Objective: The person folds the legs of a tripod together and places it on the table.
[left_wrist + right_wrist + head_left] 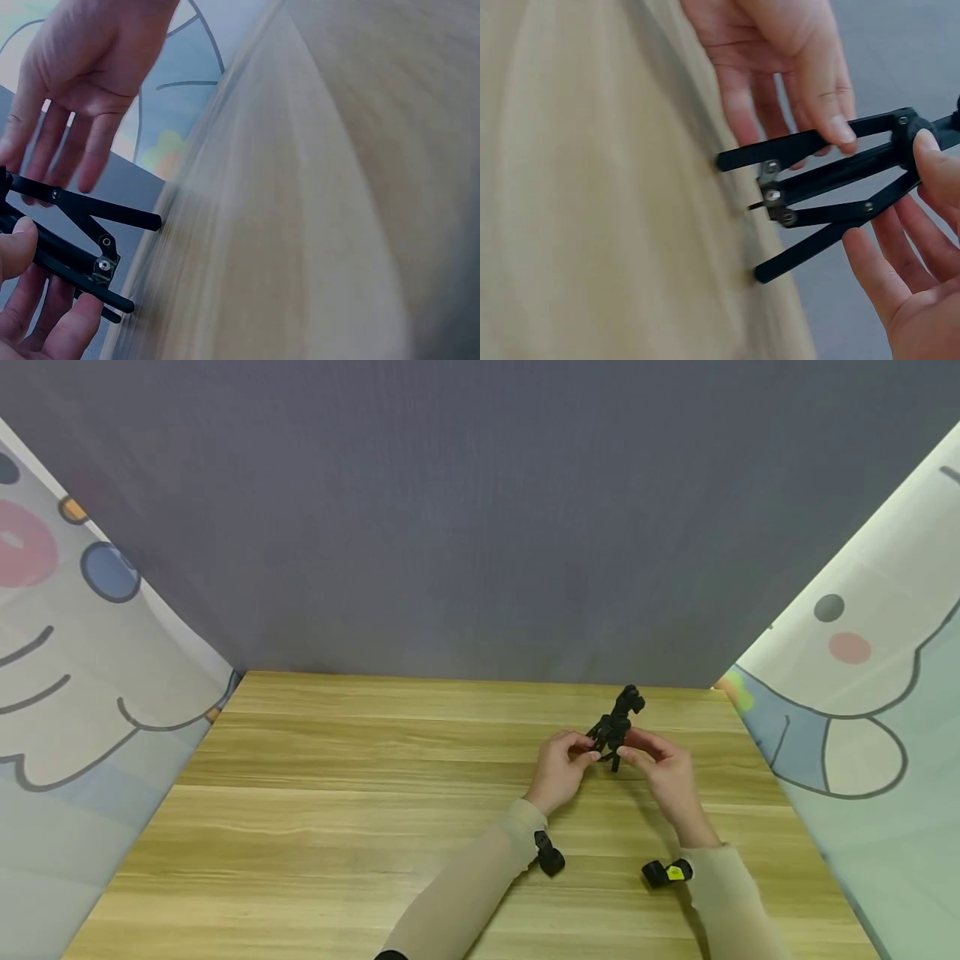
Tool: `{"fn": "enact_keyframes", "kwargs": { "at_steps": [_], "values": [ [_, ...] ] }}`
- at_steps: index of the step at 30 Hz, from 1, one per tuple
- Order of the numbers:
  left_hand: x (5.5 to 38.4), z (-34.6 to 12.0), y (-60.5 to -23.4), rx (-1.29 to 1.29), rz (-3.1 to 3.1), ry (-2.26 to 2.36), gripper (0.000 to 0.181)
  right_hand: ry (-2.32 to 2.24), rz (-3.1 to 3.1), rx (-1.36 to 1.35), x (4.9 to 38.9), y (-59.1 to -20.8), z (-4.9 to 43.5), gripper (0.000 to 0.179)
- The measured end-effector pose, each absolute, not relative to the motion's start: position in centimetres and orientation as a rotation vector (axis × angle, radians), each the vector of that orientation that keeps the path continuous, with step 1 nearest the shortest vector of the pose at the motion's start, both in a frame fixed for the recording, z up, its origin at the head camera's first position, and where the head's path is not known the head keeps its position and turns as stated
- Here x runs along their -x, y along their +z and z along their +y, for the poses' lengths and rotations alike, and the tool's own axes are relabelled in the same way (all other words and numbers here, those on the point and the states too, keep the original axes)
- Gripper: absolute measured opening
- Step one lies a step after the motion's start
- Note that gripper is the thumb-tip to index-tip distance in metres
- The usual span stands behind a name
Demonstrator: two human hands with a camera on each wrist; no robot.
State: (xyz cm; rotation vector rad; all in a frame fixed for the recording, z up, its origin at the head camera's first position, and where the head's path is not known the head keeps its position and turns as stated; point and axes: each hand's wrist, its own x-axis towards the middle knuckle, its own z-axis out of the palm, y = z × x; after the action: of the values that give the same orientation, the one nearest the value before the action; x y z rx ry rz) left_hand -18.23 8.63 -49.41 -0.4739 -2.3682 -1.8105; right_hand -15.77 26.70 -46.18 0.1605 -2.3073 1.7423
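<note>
A small black tripod (618, 725) is held above the right rear part of the table, its head pointing up and its legs partly spread. My left hand (558, 772) pinches one of its legs between thumb and fingers from the left. From the other side my right hand (671, 781) grips it, thumb (930, 154) on the collar where the legs meet. Metal-pinned hinge braces (773, 195) link the legs to the centre post near their lower ends. The leg tips (154, 222) appear close to the tabletop in the left wrist view.
The wood-grain table (300, 827) stretches far to the left. A grey panel (480, 527) rises behind its rear edge, and cartoon-print curtains (847, 693) flank both sides. Black wrist cameras (551, 858) sit at the cuffs of both light sleeves.
</note>
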Motion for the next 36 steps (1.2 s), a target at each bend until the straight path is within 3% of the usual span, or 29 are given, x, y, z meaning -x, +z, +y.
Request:
{"fn": "enact_keyframes", "kwargs": {
  "at_steps": [16, 36],
  "values": [
    [18.4, 8.4, -49.6, 0.492, -2.359, -1.856, 0.011, 1.441, -2.447, -0.097, 15.7, -47.4, 25.5, 0.021],
    [18.5, 8.6, -49.7, 0.514, -2.361, -1.874, 0.004, 1.421, -2.421, -0.003, 16.0, -48.1, 24.8, 0.003]
  ]
}}
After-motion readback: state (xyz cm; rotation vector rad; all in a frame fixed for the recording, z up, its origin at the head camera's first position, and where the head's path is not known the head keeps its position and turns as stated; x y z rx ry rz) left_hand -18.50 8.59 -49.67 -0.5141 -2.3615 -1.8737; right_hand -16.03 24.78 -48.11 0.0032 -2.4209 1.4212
